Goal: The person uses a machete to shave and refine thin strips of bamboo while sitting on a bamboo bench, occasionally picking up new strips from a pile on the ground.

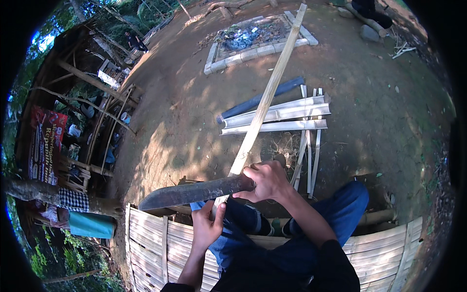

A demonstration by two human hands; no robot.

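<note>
A long pale bamboo strip [266, 100] slants away from my lap toward the far fire pit. My left hand [208, 228] is closed around its near end, the thumb lying along it. My right hand [265, 182] grips a machete [194, 191] by its handle, which is mostly hidden in the fist. The machete's broad dark blade points left and crosses over the strip, just ahead of my left hand. Whether the edge bites into the strip I cannot tell.
Split bamboo halves [277, 114] and a dark tube [262, 100] lie on the dirt ahead, over thin strips [310, 160]. Beyond is a brick-edged fire pit [258, 52]. I sit on a slatted bamboo bench [148, 241]. A wooden shelter with a red banner [46, 141] stands left; people are farther off.
</note>
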